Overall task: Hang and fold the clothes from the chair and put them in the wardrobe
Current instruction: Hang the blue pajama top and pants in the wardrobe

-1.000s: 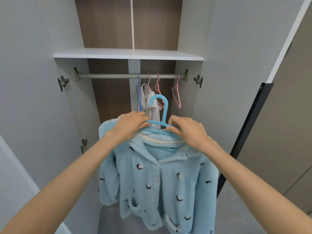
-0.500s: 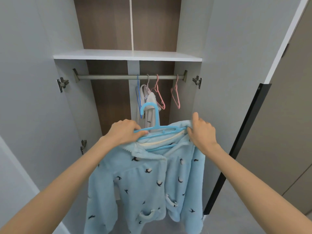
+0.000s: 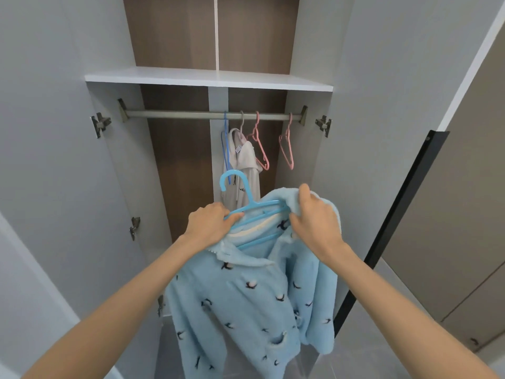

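Fleece pyjama top [image 3: 246, 296], soft and floppy I judge, droops on blue hanger [image 3: 255, 205] below wardrobe rail [image 3: 177, 114]; my left hand [image 3: 210, 224] grips the hanger arm, right hand [image 3: 314, 222] bunches its shoulder, so I'd carry it by the hanger

I'm working from a single wide-angle view, worn on the head. It faces straight into the open wardrobe [image 3: 177, 160] at close range, pitched a little downward: the shelf [image 3: 207, 76] and rail [image 3: 177, 114] sit in the upper half, the floor [image 3: 360, 351] along the bottom edge.
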### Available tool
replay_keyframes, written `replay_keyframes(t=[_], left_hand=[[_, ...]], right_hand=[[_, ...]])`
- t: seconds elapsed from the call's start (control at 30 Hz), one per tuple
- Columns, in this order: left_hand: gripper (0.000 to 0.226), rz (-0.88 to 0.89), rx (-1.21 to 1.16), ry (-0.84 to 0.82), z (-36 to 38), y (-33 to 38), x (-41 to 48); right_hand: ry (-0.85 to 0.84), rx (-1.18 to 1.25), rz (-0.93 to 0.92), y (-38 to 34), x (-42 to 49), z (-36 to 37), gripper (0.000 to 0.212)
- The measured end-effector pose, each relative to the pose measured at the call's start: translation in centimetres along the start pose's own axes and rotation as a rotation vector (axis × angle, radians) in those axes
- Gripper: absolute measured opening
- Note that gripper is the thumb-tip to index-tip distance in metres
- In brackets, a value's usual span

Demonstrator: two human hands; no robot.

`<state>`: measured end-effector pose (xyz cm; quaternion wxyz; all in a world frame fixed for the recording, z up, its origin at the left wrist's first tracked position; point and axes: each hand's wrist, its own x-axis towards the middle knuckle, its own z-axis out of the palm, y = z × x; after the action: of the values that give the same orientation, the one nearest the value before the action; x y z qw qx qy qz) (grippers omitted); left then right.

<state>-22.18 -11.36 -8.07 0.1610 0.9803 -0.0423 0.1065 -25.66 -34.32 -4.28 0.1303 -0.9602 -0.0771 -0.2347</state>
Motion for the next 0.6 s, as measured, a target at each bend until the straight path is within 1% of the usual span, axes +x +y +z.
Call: replay_keyframes(t=[0.1, 0.13, 0.17, 0.27, 0.3, 0.33, 0.4, 0.47, 0.5, 0.6], left_hand=[[0.046, 0.132, -0.132, 0.112, 0.7, -0.2, 0.2], [0.045, 0.169, -0.147, 0.157, 0.6, -0.2, 0.4], [0.044, 0.202, -0.146, 0.202, 0.5, -0.3, 0.6], [0.042, 0.290, -0.150, 0.284, -0.3, -0.7, 1.1], [0.042, 0.316, -0.161, 0.290, -0.8, -0.8, 1.2], [0.042, 0.344, -0.162, 0.299, -1.2, -1.0, 1.3], [0.046, 0.394, -0.134, 0.352, -2.0, -1.2, 1.4], [0.051, 0.433, -0.106, 0.435, -2.6, -1.5, 1.4], [0.053, 0.447, -0.096, 0.473, -2.7, -1.7, 1.5], [0.053, 0.486, -0.098, 0.530, -2.8, -2.8, 1.8]], right_hand=[[-0.249, 0.043, 0.062, 1.4, -0.8, 0.9, 0.029], [-0.298, 0.023, 0.080, 1.8, -0.7, 0.8, 0.031], [-0.273, 0.001, 0.066, 2.1, -0.4, 0.8, 0.033], [0.027, -0.001, -0.096, 2.2, 0.8, -0.1, 0.028], [0.056, 0.023, -0.170, 2.0, 1.3, -0.4, 0.031], [0.025, 0.033, -0.243, 1.8, 1.8, -0.7, 0.035], [-0.145, 0.024, -0.344, 1.0, 2.8, -1.2, 0.036], [-0.322, 0.035, -0.352, 0.1, 3.1, -1.3, 0.032], [-0.361, 0.047, -0.348, -0.3, 3.1, -1.1, 0.029], [-0.372, 0.038, -0.420, -1.9, 2.7, -0.6, 0.017]])
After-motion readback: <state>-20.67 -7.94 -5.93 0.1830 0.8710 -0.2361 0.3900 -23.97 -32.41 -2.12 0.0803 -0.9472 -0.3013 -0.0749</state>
